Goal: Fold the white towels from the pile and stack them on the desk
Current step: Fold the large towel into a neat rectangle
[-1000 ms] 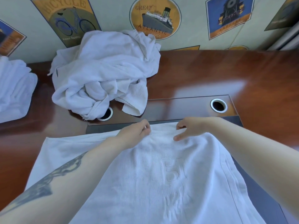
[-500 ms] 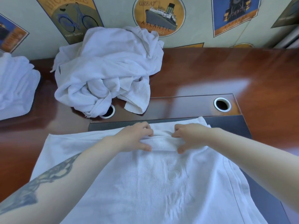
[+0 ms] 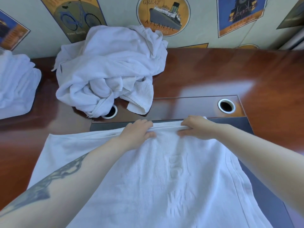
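**Gripping the far hem for the first fold**

Head view: I am watching the flat white terry towel point(image 3: 164, 178) lying spread on the glossy reddish-brown wooden desk point(image 3: 230, 76), with its far edge bunched into a ridge. The left hand point(image 3: 138, 134) and the right hand point(image 3: 195, 129) are both pinching that ridge, fingers curled over it, thumbs beneath. The crumpled pile of white towels point(image 3: 108, 69) is sitting behind; a folded white stack point(image 3: 16, 84) is resting far left. In my judgement, keeping both grips level and drawing the hem evenly will be giving a square fold.
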Motion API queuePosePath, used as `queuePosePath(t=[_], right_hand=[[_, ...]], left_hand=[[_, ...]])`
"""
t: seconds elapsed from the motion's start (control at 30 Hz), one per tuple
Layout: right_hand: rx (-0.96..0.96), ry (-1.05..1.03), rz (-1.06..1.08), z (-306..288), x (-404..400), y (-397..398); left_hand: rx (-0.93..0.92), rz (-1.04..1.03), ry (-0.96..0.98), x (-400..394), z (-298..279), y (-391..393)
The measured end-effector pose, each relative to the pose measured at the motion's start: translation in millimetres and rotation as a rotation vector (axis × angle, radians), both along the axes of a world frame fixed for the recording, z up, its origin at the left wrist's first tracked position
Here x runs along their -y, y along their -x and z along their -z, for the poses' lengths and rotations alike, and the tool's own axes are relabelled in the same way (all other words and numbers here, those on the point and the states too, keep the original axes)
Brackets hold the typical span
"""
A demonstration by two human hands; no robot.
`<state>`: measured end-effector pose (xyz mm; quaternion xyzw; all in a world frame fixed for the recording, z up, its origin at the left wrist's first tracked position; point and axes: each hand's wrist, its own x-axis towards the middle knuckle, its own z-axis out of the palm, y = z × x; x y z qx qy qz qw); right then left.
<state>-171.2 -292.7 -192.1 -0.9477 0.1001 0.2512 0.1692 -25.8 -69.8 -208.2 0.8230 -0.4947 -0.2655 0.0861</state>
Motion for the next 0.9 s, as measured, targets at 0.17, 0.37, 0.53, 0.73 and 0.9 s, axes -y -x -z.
queuePosePath(t=[0.17, 0.37, 0.53, 0.73, 0.9], right_hand=[[0.099, -0.036, 0.077, 17.4, 2.3, -2.0], [0.017, 0.026, 0.043, 20.0, 10.9, -29.2], [-0.087, -0.017, 0.110, 15.2, 33.1, -21.9], [-0.120, 0.250, -0.005, 3.7, 77.2, 13.2], [0.210, 0.319, 0.171, 29.4, 58.1, 29.2]], left_hand=[[-0.024, -0.119, 0.038, 5.3, 7.4, 1.8], [0.021, -0.106, 0.023, 16.9, 11.3, -11.9], [0.106, -0.089, 0.056, 14.6, 22.4, -5.9], [0.118, -0.057, 0.011, 20.5, 21.6, -8.7], [0.198, -0.034, -0.001, 18.8, 19.6, -2.7]])
